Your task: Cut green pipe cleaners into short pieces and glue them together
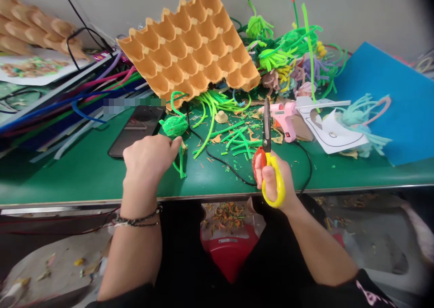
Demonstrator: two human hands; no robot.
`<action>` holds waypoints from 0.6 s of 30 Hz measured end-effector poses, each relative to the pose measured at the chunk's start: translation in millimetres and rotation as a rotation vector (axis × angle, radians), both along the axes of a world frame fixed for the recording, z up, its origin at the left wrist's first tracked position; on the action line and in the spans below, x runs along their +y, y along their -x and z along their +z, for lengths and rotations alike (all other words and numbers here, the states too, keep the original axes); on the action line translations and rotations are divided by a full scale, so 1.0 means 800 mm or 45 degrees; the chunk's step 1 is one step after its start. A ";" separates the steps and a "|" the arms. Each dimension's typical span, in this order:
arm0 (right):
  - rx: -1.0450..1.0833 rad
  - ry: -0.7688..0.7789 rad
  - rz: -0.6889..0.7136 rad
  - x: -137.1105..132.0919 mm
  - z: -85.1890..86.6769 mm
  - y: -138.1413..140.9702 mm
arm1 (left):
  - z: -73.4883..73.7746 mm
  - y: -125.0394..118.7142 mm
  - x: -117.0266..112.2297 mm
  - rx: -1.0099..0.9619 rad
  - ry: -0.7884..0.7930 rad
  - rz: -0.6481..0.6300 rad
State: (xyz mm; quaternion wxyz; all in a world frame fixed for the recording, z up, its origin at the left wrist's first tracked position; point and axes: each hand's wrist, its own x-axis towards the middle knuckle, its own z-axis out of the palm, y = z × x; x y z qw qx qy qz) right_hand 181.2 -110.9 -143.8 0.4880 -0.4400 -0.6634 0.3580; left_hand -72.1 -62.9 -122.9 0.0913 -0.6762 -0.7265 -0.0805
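My left hand [147,161] is closed in a pinch on a green pipe-cleaner piece [176,132], a fuzzy ball on a bent stem that rests on the green table [84,172]. My right hand [274,181] grips the red and yellow handles of scissors [267,141], whose closed blades point away from me. Loose green pipe-cleaner cuttings [233,136] lie between the two hands.
An orange egg tray [193,46] leans at the back. A black phone [137,129] and coloured pipe-cleaner bundles [68,100] lie left. A pink glue gun [285,118], white paper cut-outs [334,129], blue sheet [400,100] and a pipe-cleaner pile [288,50] sit right. A red bin [230,249] stands below.
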 end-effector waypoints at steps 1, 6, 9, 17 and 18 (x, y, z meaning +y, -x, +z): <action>0.006 -0.004 -0.006 0.000 0.000 -0.001 | 0.004 -0.003 -0.002 0.026 -0.008 0.036; 0.142 -0.045 -0.098 -0.001 0.001 -0.002 | 0.030 -0.034 -0.013 0.040 0.051 -0.181; 0.265 -0.074 -0.119 0.001 0.000 -0.003 | 0.033 -0.065 -0.012 -0.063 0.156 -0.500; 0.247 0.033 -0.074 -0.004 0.005 -0.007 | 0.022 -0.131 -0.005 0.036 0.084 -0.773; 0.254 0.030 -0.067 -0.005 0.007 -0.008 | 0.022 -0.136 -0.005 0.059 0.126 -0.842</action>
